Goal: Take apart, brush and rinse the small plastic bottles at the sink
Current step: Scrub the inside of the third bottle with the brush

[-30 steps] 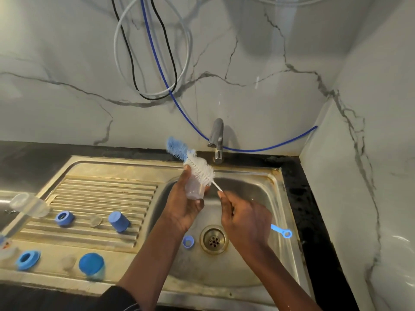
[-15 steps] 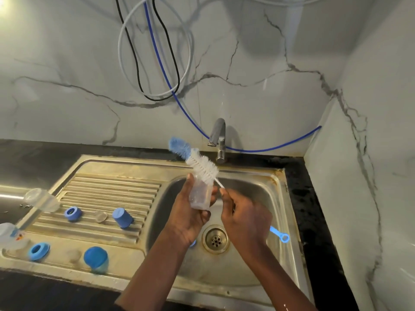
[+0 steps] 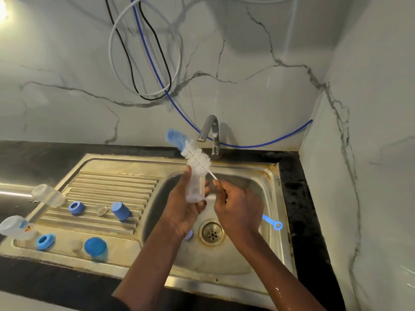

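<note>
— While held over the sink, clamped in which of the hands?

— Gripped in the left hand: a small clear bottle, upright, mouth up, with the thumb along its left side and the fingers curled round the far side. Hangs above the basin, up and left of the drain.

— And the right hand?

— Closed round the bottle brush, pinching the thin white stem just right of the bottle's mouth. Sits close beside the left hand, almost touching at the fingertips.

— Brush inside the bottle?

— Cannot tell. Rests with white bristles at the mouth, slanting up and left, with the blue tip just below the tap. Pokes out behind the right hand with its blue looped end.

— Anything else on the sink?

— On the ribbed draining board, a blue cap and a blue ring, with a small clear disc between. Nearer, on the flat rim, a blue domed cap and a blue collar. At the far left, a second clear bottle lying tilted and a third clear bottle at the frame's edge. In the basin, a small blue piece, half hidden under the left wrist. All around, a dark desk.
</note>
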